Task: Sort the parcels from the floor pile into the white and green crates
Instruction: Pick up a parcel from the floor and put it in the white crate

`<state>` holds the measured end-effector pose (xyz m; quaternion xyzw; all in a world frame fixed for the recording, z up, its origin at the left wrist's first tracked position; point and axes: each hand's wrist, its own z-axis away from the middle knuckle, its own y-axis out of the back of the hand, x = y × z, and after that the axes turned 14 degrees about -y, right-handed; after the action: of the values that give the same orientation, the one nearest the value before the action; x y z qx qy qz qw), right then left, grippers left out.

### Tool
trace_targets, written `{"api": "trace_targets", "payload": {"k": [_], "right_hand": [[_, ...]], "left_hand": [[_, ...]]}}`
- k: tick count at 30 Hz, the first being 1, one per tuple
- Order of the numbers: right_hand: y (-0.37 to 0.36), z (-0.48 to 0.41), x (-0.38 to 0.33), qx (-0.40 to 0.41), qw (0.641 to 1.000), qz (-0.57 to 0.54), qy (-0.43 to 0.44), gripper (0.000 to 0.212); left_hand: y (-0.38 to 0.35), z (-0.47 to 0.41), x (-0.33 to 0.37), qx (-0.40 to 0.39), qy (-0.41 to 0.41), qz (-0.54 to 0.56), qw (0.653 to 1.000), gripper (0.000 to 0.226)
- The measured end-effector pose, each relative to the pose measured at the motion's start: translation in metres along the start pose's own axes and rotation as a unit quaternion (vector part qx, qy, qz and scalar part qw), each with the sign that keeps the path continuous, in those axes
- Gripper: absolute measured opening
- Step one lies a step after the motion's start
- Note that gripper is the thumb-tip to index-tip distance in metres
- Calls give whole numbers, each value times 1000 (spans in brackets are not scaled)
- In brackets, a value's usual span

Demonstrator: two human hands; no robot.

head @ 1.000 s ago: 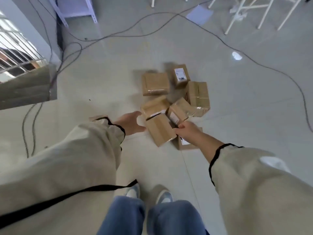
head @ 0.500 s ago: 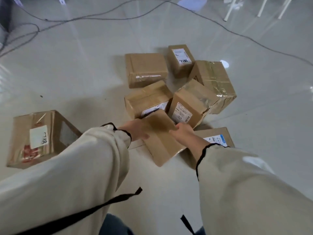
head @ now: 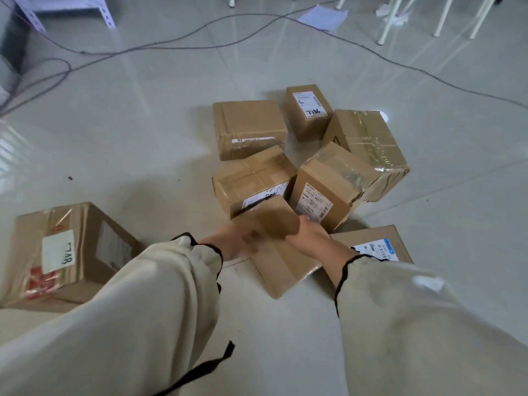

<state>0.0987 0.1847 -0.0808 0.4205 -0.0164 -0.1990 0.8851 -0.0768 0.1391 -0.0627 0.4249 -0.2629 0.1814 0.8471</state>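
Note:
A pile of several brown cardboard parcels lies on the pale tiled floor. At its near edge a plain brown parcel sits tilted on one corner. My left hand grips its left side and my right hand grips its right side. Just behind it are a taped parcel and a labelled parcel. A flat parcel with a blue-edged label lies under my right forearm. No crate is in view.
A larger parcel with a white label and red print lies apart on the floor at the left. Dark cables run across the far floor. White furniture legs and a sheet of paper are at the back right.
My left hand has moved in from the side and closed on the near parcel's left side. My right hand has stayed on the parcel. My head has dropped closer to the pile.

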Motion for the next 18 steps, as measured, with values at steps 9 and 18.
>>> {"api": "trace_targets", "payload": {"k": [9,18], "right_hand": [[28,-7,-13,-96,961,-232,-113,38],[36,10,-34,-178,956,-224,-63,10]], "left_hand": [[18,-7,-10,36,169,293,941,51],[11,-13,-39,26,283,477,832,92]]}}
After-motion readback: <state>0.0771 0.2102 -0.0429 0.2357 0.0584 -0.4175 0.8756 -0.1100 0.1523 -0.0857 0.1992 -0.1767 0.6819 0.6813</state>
